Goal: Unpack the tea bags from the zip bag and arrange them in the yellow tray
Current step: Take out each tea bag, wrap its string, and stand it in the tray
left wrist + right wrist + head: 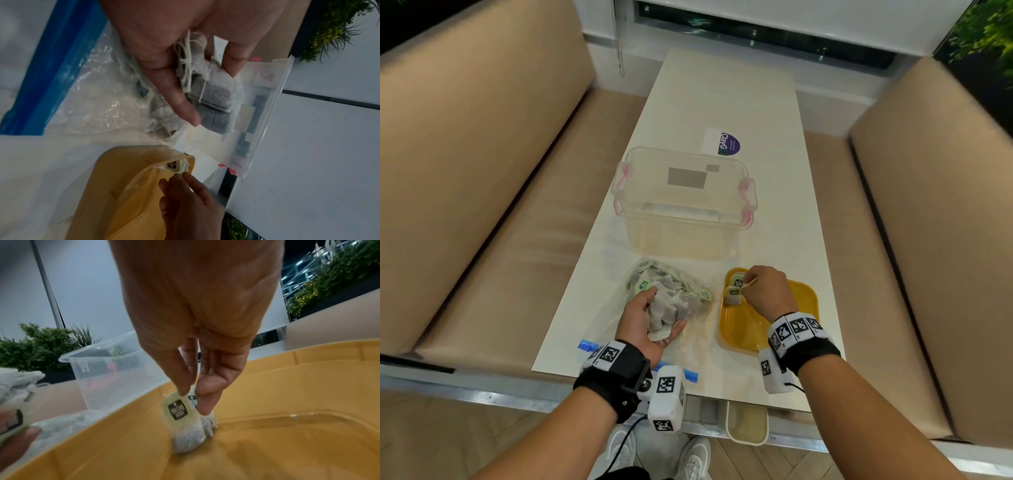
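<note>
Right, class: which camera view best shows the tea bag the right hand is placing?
Right wrist: the right hand pinches the tea bag close up. Head shows it small; left wrist only a glimpse.

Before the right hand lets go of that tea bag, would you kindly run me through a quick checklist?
1. Tea bag touching the tray floor: ok.
2. Right hand pinching the bag's tag: ok.
3. Bag standing beside the earlier one, far left corner: ok.
4. Free tray space for more: ok.
5. Left hand holding the next bags: ok.
6. Strings untangled in that handful: cannot tell.
</note>
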Tool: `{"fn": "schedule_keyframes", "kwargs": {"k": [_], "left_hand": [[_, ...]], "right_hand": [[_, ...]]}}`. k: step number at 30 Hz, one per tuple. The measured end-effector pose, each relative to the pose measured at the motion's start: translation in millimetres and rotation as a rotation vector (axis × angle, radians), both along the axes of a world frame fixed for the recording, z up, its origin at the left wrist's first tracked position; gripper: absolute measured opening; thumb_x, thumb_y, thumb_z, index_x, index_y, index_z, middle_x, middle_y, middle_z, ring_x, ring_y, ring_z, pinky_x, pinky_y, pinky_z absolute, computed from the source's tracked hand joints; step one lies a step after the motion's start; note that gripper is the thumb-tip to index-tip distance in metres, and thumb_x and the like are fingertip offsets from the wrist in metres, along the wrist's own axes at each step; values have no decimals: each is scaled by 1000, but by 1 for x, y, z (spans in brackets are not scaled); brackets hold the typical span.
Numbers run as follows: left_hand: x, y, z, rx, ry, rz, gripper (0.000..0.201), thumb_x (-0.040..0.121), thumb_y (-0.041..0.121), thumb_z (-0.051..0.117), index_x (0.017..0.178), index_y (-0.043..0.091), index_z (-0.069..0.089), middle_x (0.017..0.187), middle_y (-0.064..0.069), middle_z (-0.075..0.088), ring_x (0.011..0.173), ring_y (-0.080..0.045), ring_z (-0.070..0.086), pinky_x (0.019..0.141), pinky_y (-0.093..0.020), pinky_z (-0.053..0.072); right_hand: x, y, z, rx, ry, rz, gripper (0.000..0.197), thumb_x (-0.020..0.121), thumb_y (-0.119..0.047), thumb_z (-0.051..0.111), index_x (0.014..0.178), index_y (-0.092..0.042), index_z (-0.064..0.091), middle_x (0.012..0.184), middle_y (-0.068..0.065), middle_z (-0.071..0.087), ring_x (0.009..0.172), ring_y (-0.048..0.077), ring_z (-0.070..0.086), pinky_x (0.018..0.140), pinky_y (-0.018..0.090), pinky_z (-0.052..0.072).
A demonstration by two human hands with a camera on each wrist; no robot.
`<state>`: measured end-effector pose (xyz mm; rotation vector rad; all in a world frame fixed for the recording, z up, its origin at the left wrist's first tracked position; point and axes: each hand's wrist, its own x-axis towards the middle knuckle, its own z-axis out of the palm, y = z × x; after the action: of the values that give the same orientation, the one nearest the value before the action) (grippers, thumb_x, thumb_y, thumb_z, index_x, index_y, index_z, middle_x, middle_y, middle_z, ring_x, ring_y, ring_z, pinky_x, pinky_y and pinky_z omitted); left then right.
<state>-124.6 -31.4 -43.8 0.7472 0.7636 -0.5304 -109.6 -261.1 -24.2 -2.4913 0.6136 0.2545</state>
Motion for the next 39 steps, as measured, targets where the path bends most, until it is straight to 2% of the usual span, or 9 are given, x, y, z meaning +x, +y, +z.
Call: {"fn": "schedule_keyframes", "kwargs": {"k": [4, 9, 13, 16, 22, 26, 30, 35, 39], "left_hand": [[1, 1, -3, -9, -2, 2, 38, 91, 31, 68, 127, 18, 64, 116, -11, 69, 103, -32, 68, 60, -37, 60], [4, -2, -7, -11, -9, 5, 38, 91, 30, 68, 126, 18, 64, 116, -11, 71, 99, -30, 70, 60, -38, 60], [4, -4, -12, -55, -1, -30, 47, 89, 36, 66, 130, 14, 65, 110, -12, 72, 91, -27, 72, 68, -36, 59], [3, -5, -12, -59, -20, -34, 44, 91, 38, 62, 127, 14, 67, 108, -10, 72, 101, -26, 69, 75, -35, 56], [3, -5, -14, -106, -16, -13, 37, 93, 39, 59, 119, 13, 69, 90, -7, 74, 78, -20, 73, 62, -29, 56], [5, -3, -14, -116, -4, -21, 34, 89, 40, 64, 94, 8, 74, 89, -7, 72, 89, -23, 69, 84, -33, 53], [8, 2, -17, -180, 28, -12, 55, 68, 39, 79, 111, 6, 70, 114, -11, 67, 114, -26, 65, 111, -35, 40], [9, 3, -11, -182, -17, -11, 44, 90, 36, 60, 120, 6, 68, 117, -14, 70, 105, -28, 67, 96, -36, 50], [5, 3, -14, -187, -5, 24, 50, 82, 34, 68, 127, 13, 66, 117, -12, 66, 107, -29, 63, 100, -40, 47]], "right_hand": [[-4, 4, 11, -32, -81, 54, 26, 85, -14, 63, 112, -17, 64, 104, 5, 65, 97, 22, 60, 80, 32, 52], [-23, 49, 42, 111, -328, 375, 13, 86, -21, 66, 99, -23, 69, 93, -6, 58, 76, 8, 58, 74, 30, 52], [-37, 93, 42, 76, -310, 590, 21, 84, -37, 68, 99, -21, 70, 97, -6, 52, 82, 13, 57, 69, 31, 50], [-38, 110, 31, -26, -342, 588, 28, 85, -34, 67, 107, -18, 68, 102, -1, 48, 91, 18, 55, 68, 31, 49], [-39, 122, 23, -125, -386, 594, 23, 81, -17, 62, 102, -10, 69, 101, 6, 50, 95, 27, 51, 68, 38, 50], [-43, 125, 21, -180, -384, 675, 21, 83, -26, 55, 91, -16, 72, 98, -1, 51, 93, 24, 46, 73, 45, 46], [-48, 122, 29, -139, -340, 780, 28, 86, -34, 48, 92, -22, 72, 100, -6, 54, 97, 22, 44, 77, 42, 39], [-42, 115, 38, 147, -315, 619, 30, 94, -19, 50, 120, -25, 64, 100, -5, 68, 98, 17, 54, 89, 40, 40], [-29, 110, 38, 129, -336, 561, 29, 92, -15, 50, 113, -22, 69, 100, -3, 62, 98, 21, 55, 86, 44, 46]]}}
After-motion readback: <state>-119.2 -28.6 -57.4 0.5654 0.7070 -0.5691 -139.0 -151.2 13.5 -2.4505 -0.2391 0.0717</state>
